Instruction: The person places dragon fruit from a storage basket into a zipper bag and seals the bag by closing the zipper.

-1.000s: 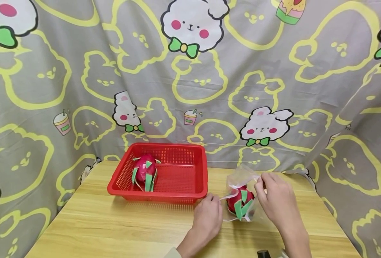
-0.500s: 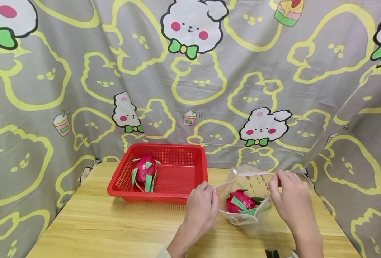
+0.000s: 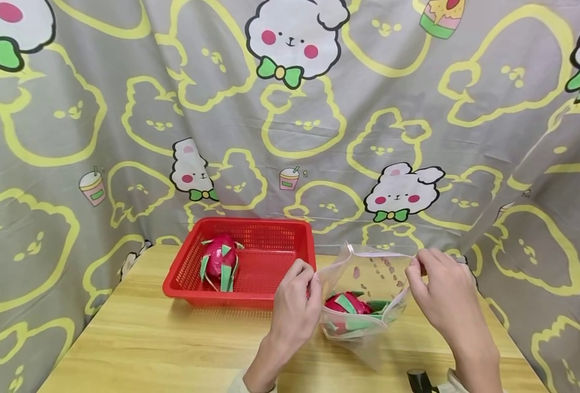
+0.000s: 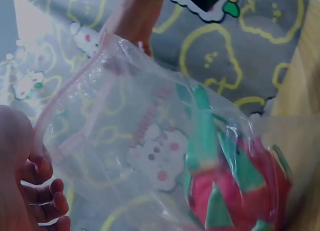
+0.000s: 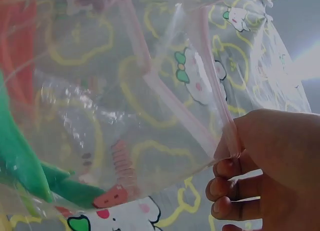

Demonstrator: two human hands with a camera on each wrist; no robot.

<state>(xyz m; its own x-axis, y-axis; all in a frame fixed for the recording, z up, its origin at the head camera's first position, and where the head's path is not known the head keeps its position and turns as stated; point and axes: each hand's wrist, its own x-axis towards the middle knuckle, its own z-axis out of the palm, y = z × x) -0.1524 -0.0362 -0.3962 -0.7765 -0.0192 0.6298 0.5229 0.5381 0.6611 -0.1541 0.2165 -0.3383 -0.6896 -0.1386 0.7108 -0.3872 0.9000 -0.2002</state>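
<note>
- Two hands on one clear zip bag (image 3: 368,284): left hand (image 3: 295,305) pinches its 9 o'clock rim, right hand (image 3: 442,297) its 3 o'clock rim.
- Dragon fruit (image 3: 346,305) lies inside, between hands, long axis crosswise, nearer left.
- Red basket (image 3: 250,262) at 10 o'clock.

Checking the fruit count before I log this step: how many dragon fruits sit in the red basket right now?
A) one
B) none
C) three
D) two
A: one dragon fruit lies in the red basket; the other dragon fruit is inside the clear bag that both hands hold open.
</note>
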